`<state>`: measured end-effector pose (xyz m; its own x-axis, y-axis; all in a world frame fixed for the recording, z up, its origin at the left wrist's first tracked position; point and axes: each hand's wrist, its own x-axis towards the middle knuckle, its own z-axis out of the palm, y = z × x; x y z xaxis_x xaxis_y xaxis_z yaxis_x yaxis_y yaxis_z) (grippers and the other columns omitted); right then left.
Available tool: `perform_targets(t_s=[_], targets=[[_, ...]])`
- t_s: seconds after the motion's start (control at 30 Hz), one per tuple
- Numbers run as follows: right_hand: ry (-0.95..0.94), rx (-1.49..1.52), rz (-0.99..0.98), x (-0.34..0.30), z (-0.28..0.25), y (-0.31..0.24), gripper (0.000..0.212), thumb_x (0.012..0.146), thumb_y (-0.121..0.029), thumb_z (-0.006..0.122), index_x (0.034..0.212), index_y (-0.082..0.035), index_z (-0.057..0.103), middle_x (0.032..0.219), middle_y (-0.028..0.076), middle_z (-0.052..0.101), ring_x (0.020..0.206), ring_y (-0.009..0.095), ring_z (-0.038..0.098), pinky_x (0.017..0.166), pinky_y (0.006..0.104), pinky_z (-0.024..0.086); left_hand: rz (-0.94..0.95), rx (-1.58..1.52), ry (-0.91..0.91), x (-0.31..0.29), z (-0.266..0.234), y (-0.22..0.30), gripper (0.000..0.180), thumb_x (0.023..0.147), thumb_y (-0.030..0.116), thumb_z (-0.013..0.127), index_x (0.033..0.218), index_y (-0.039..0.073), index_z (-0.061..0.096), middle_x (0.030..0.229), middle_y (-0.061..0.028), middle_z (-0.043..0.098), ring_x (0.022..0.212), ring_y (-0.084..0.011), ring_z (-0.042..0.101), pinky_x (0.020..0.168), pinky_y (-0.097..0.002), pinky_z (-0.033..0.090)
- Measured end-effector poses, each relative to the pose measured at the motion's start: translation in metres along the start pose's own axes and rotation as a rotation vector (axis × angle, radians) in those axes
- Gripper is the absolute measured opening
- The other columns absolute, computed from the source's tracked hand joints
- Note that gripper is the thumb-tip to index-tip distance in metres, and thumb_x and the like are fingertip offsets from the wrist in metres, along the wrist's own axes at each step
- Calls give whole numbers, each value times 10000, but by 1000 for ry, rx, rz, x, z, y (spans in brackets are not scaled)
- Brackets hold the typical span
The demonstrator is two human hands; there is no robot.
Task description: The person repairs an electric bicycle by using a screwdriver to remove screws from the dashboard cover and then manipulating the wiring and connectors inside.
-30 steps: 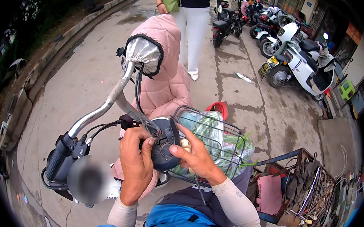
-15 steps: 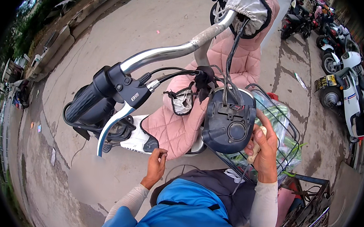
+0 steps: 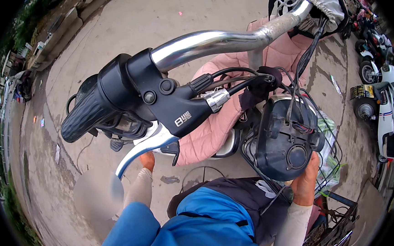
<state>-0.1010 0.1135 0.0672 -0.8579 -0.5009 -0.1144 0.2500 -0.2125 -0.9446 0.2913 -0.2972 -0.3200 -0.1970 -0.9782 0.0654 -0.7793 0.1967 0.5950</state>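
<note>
My right hand reaches up against the right edge of a black rounded housing, which has cables running into its top and a round cap on its face. Its fingers are behind the housing, so what they hold is hidden. My left hand is below the white brake lever, which covers most of it, and its fingers do not show. Above both hands stretches a chrome handlebar with a ribbed black grip. A pink quilted cover drapes over the scooter beneath.
A wire basket with bagged green vegetables stands behind the housing. Several parked scooters line the right side. At the lower right is a metal frame with scrap. A low kerb wall runs along the left.
The view has come closer and the handlebar and housing sit further right in it. My left hand went behind the brake lever. My right hand's pale handle is now hidden behind the housing.
</note>
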Motion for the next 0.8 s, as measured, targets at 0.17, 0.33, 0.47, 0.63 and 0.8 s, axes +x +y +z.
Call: perform_targets(t_s=[0.17, 0.33, 0.47, 0.63, 0.8], targets=[[18, -26, -3, -9, -24, 14, 349, 1073, -329, 620, 1297, -68, 565, 1192, 50, 676, 1029, 129, 672, 903, 299, 567, -121, 47, -120, 13, -8, 33, 144, 902, 31, 667, 1006, -22, 750, 920, -211, 763, 880, -354, 746, 818, -433, 574], [72, 33, -14, -13, -28, 18, 351, 1092, -332, 568, 1345, -89, 559, 1200, 38, 679, 1054, 152, 682, 934, 326, 573, -120, 150, -22, 15, 7, 27, 150, 885, 37, 667, 1003, -3, 751, 937, -200, 757, 902, -350, 737, 835, -439, 569], [84, 69, -31, -16, -31, 18, 377, 1110, -346, 538, 1384, -88, 548, 1211, 42, 683, 1075, 166, 686, 952, 344, 575, -63, 109, -26, 12, 4, 20, 141, 899, 47, 666, 1018, 12, 733, 983, -215, 754, 938, -399, 723, 835, -506, 557], [68, 51, -26, -14, -28, 18, 363, 1125, -363, 514, 1363, -92, 552, 1200, 36, 683, 1046, 160, 684, 932, 337, 575, -163, 72, 53, 8, -7, 19, 163, 910, 24, 643, 1061, -13, 690, 973, -206, 734, 902, -355, 723, 839, -434, 562], [-9, -16, -27, -5, -10, 6, 372, 1097, -335, 598, 1331, -48, 556, 1194, 48, 685, 1031, 138, 675, 918, 309, 559, 69, -57, 17, -28, -31, 14, 224, 958, 50, 650, 1165, -36, 648, 936, -119, 708, 819, -209, 673, 796, -357, 557]])
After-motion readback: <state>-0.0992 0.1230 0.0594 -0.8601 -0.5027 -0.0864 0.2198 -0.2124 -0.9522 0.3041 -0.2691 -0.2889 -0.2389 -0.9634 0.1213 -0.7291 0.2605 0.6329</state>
